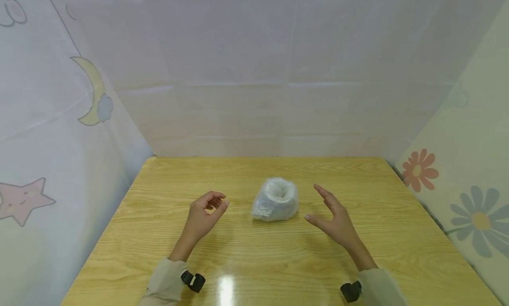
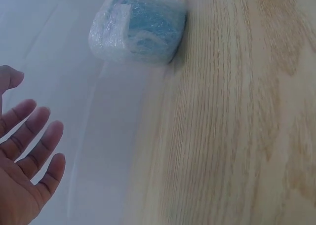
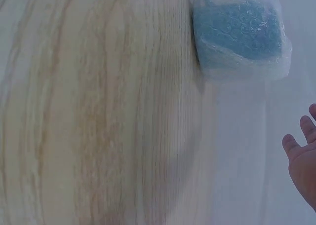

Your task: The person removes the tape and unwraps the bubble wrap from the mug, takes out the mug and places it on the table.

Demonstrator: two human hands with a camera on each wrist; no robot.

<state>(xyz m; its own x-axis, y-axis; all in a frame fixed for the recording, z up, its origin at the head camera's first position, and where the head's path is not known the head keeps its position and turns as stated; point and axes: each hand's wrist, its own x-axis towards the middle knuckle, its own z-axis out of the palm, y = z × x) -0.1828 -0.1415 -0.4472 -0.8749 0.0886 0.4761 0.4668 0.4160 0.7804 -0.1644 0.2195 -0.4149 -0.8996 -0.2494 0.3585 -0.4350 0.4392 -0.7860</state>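
A bundle in clear bubble wrap [image 1: 274,208] sits on the wooden table, with a round hollow in its top. Something blue shows through the wrap [image 2: 148,32] in the left wrist view, and the same blue shows through the bundle [image 3: 242,35] in the right wrist view. My left hand [image 1: 204,215] is held to the left of it, fingers loosely bent, with nothing in the grasp. To its right, my right hand [image 1: 334,217] has thumb and fingers spread apart, also holding nothing. A gap separates each hand from the bundle.
The wooden table [image 1: 254,257] reaches back to a pale cloth wall [image 1: 238,76]. Printed cloth hangs along both sides, with a moon [image 1: 93,93] on the left and flowers [image 1: 420,170] on the right. Each wrist wears a small black camera [image 1: 192,281].
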